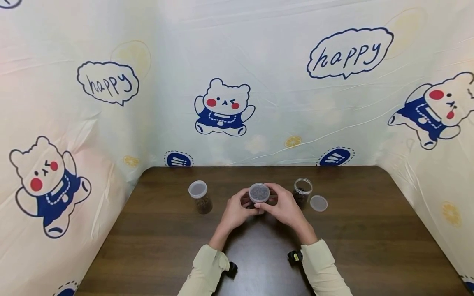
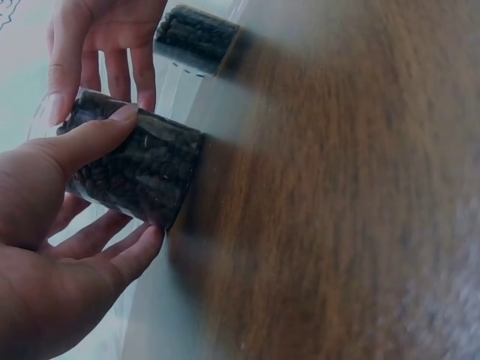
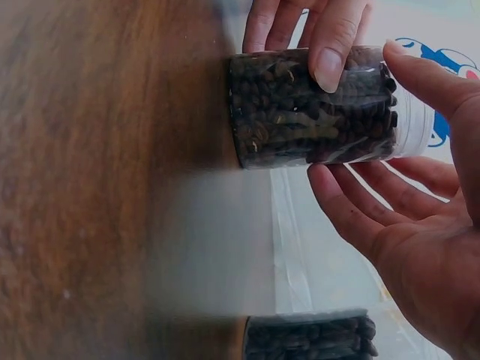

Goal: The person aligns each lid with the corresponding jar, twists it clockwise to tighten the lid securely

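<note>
Head view: the left hand (image 1: 237, 210) and right hand (image 1: 284, 206) curl their fingers round a jar (image 1: 259, 196); the step looks like lid-handling, likely calling for a steady body. Left of the fingers stands a capped jar (image 1: 202, 202); close right, an open jar (image 1: 301, 196) and loose lid (image 1: 319, 203) narrow the room. The tabletop's (image 1: 159, 255) far edge lies beyond.

Left wrist view: the left thumb presses the jar's side.

Right wrist view: the right thumb sits by its neck.

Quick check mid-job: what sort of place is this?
Probably a small makeshift tabletop booth, judging by the brown wood-grain table, the bear-print sheeting behind it and along both sides, and the held jar of dark beans. What lies beyond is hidden.
</note>
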The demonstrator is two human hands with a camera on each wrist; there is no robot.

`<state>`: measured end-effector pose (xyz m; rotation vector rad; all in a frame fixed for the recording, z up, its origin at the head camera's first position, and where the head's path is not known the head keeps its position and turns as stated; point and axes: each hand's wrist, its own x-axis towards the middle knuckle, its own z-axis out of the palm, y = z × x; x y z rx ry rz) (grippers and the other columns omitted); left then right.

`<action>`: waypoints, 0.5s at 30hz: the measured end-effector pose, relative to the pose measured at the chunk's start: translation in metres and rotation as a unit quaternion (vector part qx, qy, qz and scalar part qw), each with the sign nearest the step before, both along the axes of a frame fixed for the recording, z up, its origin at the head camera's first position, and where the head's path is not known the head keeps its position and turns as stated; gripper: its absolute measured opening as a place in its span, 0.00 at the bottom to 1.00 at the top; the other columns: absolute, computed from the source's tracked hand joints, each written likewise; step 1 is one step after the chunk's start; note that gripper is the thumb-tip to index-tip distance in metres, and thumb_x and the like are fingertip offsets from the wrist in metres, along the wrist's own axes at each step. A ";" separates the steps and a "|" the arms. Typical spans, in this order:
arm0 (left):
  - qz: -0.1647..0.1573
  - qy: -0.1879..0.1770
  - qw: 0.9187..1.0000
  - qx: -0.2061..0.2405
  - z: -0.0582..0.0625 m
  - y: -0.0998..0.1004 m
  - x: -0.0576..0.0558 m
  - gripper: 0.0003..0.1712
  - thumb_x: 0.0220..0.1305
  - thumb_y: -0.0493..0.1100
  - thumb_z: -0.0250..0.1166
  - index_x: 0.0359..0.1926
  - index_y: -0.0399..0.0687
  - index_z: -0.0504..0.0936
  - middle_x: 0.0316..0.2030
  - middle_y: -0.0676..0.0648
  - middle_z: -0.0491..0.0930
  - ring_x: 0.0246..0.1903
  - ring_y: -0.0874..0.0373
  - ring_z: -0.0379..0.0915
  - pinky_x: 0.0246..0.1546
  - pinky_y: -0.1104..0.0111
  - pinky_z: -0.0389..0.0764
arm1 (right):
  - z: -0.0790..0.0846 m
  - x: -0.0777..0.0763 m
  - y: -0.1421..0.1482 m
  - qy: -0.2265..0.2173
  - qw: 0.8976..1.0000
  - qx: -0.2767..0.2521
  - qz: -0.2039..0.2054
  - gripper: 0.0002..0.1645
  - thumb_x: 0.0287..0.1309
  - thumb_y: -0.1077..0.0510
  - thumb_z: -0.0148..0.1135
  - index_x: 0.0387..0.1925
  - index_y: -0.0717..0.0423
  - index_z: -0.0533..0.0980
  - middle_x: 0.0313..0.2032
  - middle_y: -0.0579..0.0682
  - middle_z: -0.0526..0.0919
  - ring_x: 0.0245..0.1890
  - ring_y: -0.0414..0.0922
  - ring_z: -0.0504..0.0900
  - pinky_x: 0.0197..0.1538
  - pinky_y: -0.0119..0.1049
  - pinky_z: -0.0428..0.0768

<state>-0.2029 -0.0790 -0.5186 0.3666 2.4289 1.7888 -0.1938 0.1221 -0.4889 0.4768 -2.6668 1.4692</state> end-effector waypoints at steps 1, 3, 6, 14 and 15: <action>-0.001 -0.002 1.000 -0.001 0.000 0.000 0.000 0.40 0.54 0.41 0.83 0.68 0.50 0.78 0.61 0.36 0.82 0.64 0.42 0.81 0.65 0.51 0.82 | 0.000 0.000 0.000 -0.003 1.000 -0.002 0.000 0.40 0.55 0.52 0.82 0.67 0.53 0.75 0.59 0.54 0.84 0.56 0.51 0.87 0.57 0.47 0.88; -0.002 -0.006 1.000 -0.003 0.002 0.000 0.000 0.41 0.54 0.42 0.83 0.69 0.50 0.77 0.62 0.37 0.82 0.64 0.42 0.81 0.65 0.52 0.82 | 0.001 0.000 0.001 -0.008 1.000 -0.007 0.002 0.41 0.56 0.52 0.82 0.68 0.53 0.74 0.60 0.55 0.84 0.56 0.52 0.87 0.57 0.48 0.88; -0.002 -0.010 1.000 -0.006 0.002 0.000 0.001 0.41 0.55 0.42 0.83 0.69 0.50 0.77 0.62 0.37 0.82 0.64 0.43 0.80 0.65 0.52 0.82 | 0.001 0.000 0.001 -0.018 1.000 -0.012 0.005 0.41 0.56 0.51 0.81 0.69 0.53 0.74 0.61 0.55 0.84 0.56 0.52 0.87 0.56 0.49 0.88; 0.000 -0.015 1.000 -0.004 0.003 0.000 0.001 0.41 0.55 0.41 0.83 0.69 0.49 0.77 0.62 0.38 0.82 0.64 0.44 0.80 0.66 0.53 0.82 | 0.002 0.000 0.001 -0.037 0.999 -0.029 0.011 0.40 0.57 0.52 0.81 0.69 0.52 0.73 0.62 0.55 0.83 0.58 0.54 0.86 0.57 0.49 0.88; -0.001 -0.014 1.000 -0.005 0.003 0.000 0.001 0.41 0.55 0.41 0.83 0.69 0.49 0.77 0.62 0.38 0.83 0.64 0.44 0.80 0.66 0.53 0.82 | 0.002 0.000 0.001 -0.037 0.999 -0.030 0.011 0.40 0.57 0.53 0.81 0.69 0.52 0.73 0.62 0.55 0.83 0.58 0.54 0.86 0.57 0.49 0.88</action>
